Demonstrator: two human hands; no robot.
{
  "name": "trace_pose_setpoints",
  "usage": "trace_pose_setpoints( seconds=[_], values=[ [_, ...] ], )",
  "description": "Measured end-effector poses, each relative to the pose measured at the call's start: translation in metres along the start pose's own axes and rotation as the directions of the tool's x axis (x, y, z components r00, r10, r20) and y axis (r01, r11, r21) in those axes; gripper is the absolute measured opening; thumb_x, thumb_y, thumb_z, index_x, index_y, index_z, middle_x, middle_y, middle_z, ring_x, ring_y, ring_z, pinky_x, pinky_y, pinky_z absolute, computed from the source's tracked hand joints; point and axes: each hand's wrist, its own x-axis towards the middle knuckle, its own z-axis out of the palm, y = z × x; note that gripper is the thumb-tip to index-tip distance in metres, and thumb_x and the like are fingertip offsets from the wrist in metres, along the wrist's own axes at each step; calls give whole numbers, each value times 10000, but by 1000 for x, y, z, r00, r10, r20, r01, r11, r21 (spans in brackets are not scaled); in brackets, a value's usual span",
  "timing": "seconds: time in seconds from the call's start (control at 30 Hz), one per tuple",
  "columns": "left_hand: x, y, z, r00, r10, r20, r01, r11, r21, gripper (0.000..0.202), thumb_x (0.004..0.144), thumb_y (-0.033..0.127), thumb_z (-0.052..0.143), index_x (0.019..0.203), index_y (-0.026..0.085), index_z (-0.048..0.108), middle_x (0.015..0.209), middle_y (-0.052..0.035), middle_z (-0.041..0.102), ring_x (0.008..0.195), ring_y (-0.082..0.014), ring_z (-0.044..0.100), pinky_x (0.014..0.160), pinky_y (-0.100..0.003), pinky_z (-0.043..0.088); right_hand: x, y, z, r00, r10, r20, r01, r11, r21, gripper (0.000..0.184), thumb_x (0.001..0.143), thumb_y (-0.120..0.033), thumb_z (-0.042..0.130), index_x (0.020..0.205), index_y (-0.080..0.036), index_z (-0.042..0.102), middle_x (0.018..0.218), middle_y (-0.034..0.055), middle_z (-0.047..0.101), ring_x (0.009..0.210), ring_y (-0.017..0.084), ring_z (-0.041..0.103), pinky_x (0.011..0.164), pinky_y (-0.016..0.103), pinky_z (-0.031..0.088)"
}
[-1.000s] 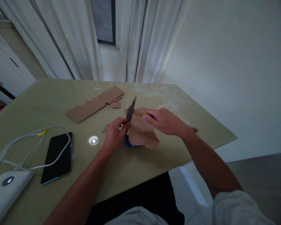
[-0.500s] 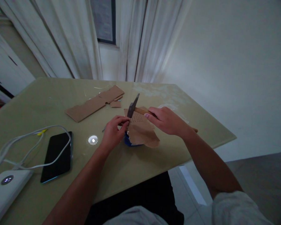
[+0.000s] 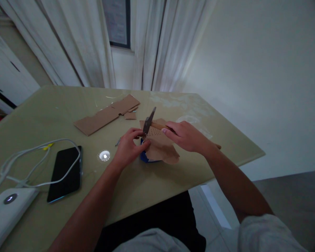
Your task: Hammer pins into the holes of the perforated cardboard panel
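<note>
My right hand (image 3: 187,135) grips the wooden handle of a hammer (image 3: 148,122), whose dark metal head hangs just above a torn piece of brown cardboard (image 3: 161,147) dotted with small holes. That cardboard rests on a blue object (image 3: 145,157) on the table. My left hand (image 3: 128,147) is pinched at the cardboard's left edge, right under the hammer head; what its fingertips hold is too small to make out.
A long flat cardboard strip (image 3: 107,114) lies farther back on the olive table (image 3: 55,112). At the left are a black phone (image 3: 65,173), white cables (image 3: 28,154) and a white device (image 3: 5,206). The table's edge runs close on the right.
The hammer head rose and tilted slightly, then came back down toward the cardboard. My left hand stayed pinched at the cardboard's edge.
</note>
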Motion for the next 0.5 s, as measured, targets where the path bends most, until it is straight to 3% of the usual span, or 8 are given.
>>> trace_pose_setpoints(
  seconds=[0.23,0.37,0.5],
  values=[
    [1,0,-2,999,-11,33,11,1000,-16,330,861,374,856,1140,202,820,1158,-89,762,1013,-226,745,955,-406,651,0,1,7,999,-4,37,7,996,-92,450,1164,-469,390,1063,-175,716,882,82,749,748,206,600,679,348,257],
    [1,-1,1,1000,-5,12,6,1000,-30,370,856,391,856,1177,212,814,1199,-99,740,1044,-240,747,966,-427,660,0,3,8,1000,9,1,-9,999,-45,455,1165,-482,388,1088,-173,714,915,86,760,773,211,618,698,341,293],
    [0,-4,5,1000,-12,-26,10,997,-77,473,835,395,887,1255,210,773,1268,-100,705,990,-211,764,960,-420,673,2,4,13,998,-8,61,13,997,-76,451,1166,-473,396,1057,-178,720,938,96,775,781,214,630,696,346,286]
  ],
)
